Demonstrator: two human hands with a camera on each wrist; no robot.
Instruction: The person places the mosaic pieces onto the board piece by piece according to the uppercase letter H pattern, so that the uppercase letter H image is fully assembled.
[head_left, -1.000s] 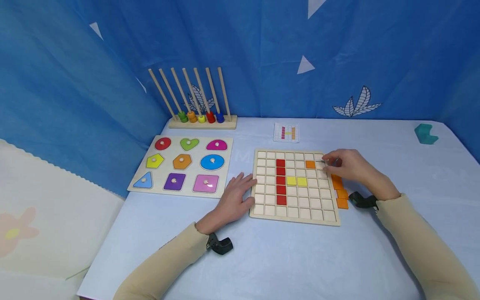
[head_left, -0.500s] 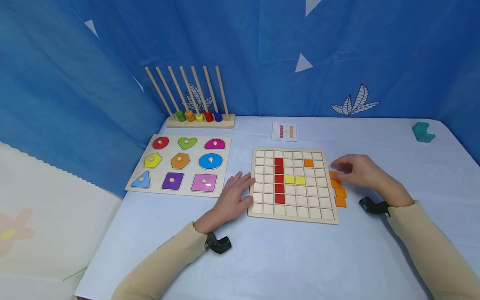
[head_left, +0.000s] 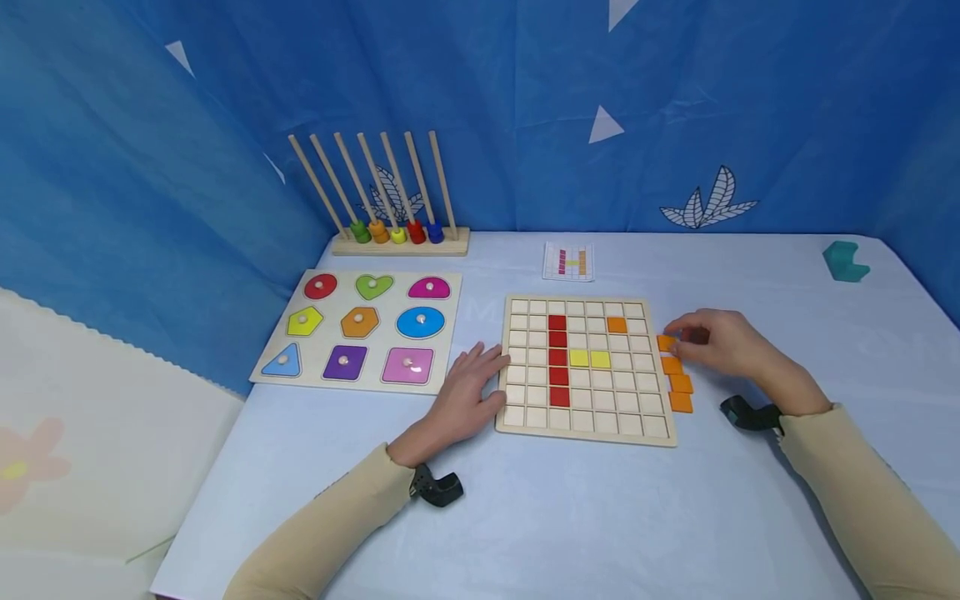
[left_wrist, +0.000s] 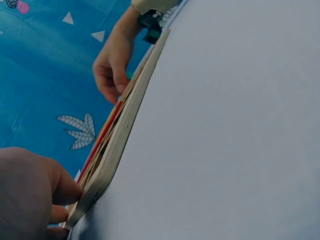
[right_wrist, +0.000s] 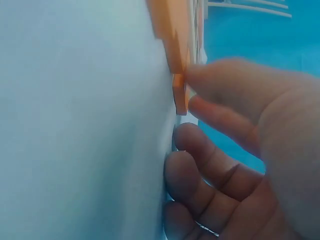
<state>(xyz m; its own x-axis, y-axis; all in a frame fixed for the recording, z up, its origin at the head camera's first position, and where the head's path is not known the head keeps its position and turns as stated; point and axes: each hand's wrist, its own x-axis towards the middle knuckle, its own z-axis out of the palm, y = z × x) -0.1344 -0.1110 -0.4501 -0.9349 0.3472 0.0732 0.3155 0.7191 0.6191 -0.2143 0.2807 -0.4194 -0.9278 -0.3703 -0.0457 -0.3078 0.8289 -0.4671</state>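
Observation:
A wooden grid board (head_left: 536, 417) lies on the table, with a column of red tiles (head_left: 558, 358), two yellow tiles (head_left: 589, 359) and one orange tile (head_left: 617, 325) set in its squares. My left hand (head_left: 468, 396) rests at the board's left edge, fingers fairly straight and touching the rim. Beyond the right edge, my right hand (head_left: 720, 342) has thumb and forefinger at the topmost loose orange tile (head_left: 666, 342), pinching it near the tabletop. More loose orange tiles (head_left: 681, 384) lie just below it. In the right wrist view, the remaining fingers curl against the cloth.
A small printed pattern card (head_left: 568, 262) lies behind the board. To the left is a knobbed shape puzzle (head_left: 382, 333), with a peg stand (head_left: 405, 247) of coloured rings behind it. A teal piece (head_left: 846, 262) sits at the far right, before the blue curtain (head_left: 450, 83).
My right hand has moved from the board's upper right corner to the loose orange tiles. The topmost one has slid slightly away from the others. My left hand stays in place.

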